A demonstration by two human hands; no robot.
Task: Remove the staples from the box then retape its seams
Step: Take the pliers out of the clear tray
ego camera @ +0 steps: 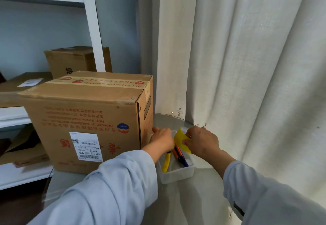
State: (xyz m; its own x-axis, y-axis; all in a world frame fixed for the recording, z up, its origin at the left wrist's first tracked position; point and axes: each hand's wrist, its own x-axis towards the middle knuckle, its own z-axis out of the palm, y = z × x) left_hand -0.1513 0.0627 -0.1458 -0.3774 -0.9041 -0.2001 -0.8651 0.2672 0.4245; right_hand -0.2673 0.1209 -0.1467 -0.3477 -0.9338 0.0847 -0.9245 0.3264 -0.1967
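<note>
Centre left of the frame: a large brown corrugated cardboard box (88, 117) with red print, a white shipping label on its near face and printed tape along its top seam, standing on a round glass-topped table (199, 198). Small metal staples (132, 98) show at the near top corners of the box.

Lower centre: a translucent white plastic tray (176, 172) just right of the box, holding a yellow-handled tool (166, 162) and an orange-and-blue utility knife (180, 157).

The right hand (201, 141), over the tray's far end, grips a roll of yellow packing tape (182, 139), thumb and fingers curled round it.

The left hand (162, 139) lies between the box's right face and the tape roll, above the tray; whether its fingers hold anything cannot be told.

Both arms wear pale blue sleeves (109, 189).

Right half: a cream curtain (247, 66). Upper left: white shelving (91, 31) with a smaller brown cardboard box (70, 61) behind the large one.
</note>
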